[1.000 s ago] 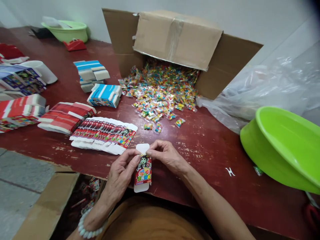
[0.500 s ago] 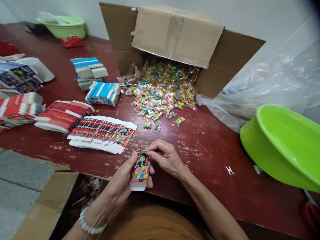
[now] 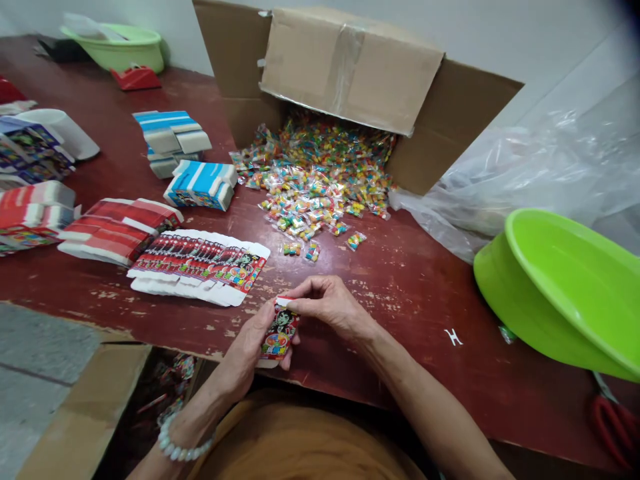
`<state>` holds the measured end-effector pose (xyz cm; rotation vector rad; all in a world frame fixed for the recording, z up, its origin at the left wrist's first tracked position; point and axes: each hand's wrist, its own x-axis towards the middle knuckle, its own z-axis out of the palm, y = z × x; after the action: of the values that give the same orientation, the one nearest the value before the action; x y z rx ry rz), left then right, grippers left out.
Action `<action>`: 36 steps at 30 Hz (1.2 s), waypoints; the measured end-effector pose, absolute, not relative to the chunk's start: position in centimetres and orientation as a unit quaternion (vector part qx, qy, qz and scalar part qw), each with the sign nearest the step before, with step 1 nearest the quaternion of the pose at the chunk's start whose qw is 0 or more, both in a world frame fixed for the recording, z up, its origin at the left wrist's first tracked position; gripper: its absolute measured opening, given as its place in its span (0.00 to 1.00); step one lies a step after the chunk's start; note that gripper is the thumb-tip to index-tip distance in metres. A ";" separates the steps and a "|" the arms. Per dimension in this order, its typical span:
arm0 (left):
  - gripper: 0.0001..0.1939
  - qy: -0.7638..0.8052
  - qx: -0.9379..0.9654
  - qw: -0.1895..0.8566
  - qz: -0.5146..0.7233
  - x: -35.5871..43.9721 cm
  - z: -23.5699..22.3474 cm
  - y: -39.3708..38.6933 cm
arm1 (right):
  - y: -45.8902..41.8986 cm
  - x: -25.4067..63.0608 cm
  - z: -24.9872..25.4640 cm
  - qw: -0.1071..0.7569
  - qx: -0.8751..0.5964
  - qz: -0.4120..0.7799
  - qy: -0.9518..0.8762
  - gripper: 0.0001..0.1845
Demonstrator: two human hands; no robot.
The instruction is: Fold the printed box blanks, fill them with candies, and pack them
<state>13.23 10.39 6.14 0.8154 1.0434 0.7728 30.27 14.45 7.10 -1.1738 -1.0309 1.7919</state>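
A small printed candy box [image 3: 280, 337] stands tilted above the table's front edge, a cartoon figure on its face. My left hand [image 3: 246, 347] is wrapped round its sides, thumb on the left edge and fingertips showing at the right. At its top end, the thumb and forefinger of my right hand [image 3: 336, 308] pinch the white flap. Left of my hands lies a fanned row of flat red cartons [image 3: 200, 267] with white flaps. Beyond them, wrapped candies [image 3: 310, 200] spill from a cardboard box [image 3: 350, 70] lying on its side.
A bright green basin [image 3: 550, 293] stands at right, with red-handled scissors [image 3: 613, 423] below it. Bundled blue cartons [image 3: 203, 185] and red cartons [image 3: 117, 227] sit at left. An open carton [image 3: 85, 413] is under the table edge. Plastic sheeting [image 3: 525, 173] lies behind.
The candy box has tipped so its lower white end shows less. A white flap now shows at its top under my right fingers. The view has shifted slightly.
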 end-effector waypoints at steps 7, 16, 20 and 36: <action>0.31 0.454 0.380 0.727 0.349 13.4 6.0 10.7 | 14.8 30.2 6.4 0.389 -0.472 0.684 -0.399 0.15; 0.37 0.458 0.359 0.732 0.355 13.5 5.8 10.9 | 13.9 31.1 7.3 0.380 -0.376 0.566 -0.628 0.07; 0.38 0.486 0.373 0.713 0.340 13.5 5.4 11.2 | 13.8 31.1 6.4 0.360 -0.370 0.418 -0.748 0.05; 0.27 0.492 0.274 0.689 0.456 10.7 5.8 13.4 | 23.4 40.7 3.6 0.375 -0.746 0.268 -0.480 0.13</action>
<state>10.69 13.36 5.78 0.6137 1.1005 1.0190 40.73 23.43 3.55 -1.9106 -1.2284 0.6872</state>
